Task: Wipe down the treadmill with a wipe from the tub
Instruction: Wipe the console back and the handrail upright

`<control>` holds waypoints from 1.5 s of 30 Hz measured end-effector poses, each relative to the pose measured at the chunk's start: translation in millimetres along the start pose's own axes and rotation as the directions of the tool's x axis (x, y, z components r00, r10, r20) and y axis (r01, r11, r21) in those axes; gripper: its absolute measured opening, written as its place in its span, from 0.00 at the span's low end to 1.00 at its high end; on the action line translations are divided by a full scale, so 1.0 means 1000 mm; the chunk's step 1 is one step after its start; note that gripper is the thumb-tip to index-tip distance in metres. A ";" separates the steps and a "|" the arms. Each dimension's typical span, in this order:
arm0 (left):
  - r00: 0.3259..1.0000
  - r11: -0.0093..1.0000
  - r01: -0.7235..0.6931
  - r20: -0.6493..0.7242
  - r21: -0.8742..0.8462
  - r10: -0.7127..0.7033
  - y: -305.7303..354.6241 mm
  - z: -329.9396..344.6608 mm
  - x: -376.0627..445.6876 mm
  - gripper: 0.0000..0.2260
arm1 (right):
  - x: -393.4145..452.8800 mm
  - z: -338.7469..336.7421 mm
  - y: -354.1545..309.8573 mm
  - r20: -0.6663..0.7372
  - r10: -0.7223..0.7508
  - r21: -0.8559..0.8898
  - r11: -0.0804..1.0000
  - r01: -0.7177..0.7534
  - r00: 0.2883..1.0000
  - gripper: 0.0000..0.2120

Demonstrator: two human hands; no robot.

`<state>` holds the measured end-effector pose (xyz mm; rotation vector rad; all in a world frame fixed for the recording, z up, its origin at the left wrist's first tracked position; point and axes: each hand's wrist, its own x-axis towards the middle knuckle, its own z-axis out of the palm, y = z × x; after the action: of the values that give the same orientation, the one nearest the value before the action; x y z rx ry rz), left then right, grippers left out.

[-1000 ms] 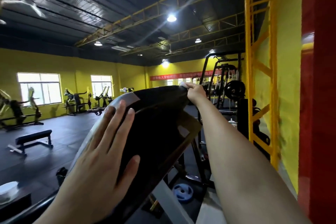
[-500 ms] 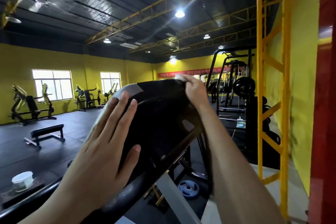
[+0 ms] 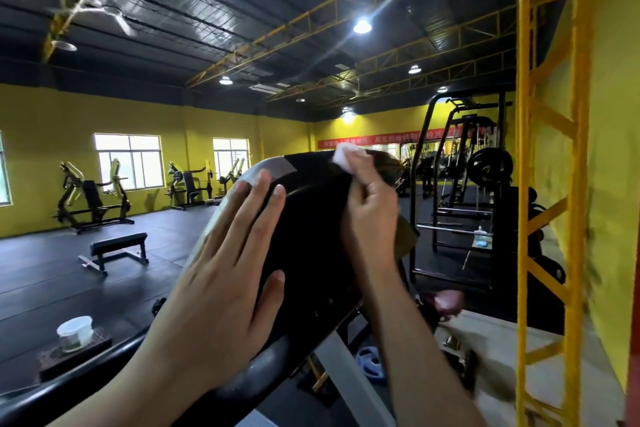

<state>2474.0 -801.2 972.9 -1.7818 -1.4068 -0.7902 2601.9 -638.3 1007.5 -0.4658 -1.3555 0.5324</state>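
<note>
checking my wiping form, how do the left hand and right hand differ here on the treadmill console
The left hand lies flat with straight, spread fingers on the black console; the right hand has its fingers curled round a white wipe. The left hand holds nothing and sits lower on the console's near face; the right hand reaches higher, pressing the wipe against the top edge. Both touch the same console.

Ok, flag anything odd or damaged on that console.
A grey tape-like patch crosses the treadmill console at its top left edge, beyond the left hand; it may be trim or a repair. Nothing else stands out.
</note>
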 end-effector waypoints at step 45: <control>0.984 0.996 -0.024 0.178 0.089 0.008 0.012 -0.003 -0.044 0.19 | 0.034 -0.065 0.141 0.188 0.330 -0.344 0.904 -0.253 0.925 0.13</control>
<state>2476.1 -828.9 936.0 -1.8274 -1.5162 -0.5604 2658.2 -506.2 938.7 -0.9020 -1.6263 0.6389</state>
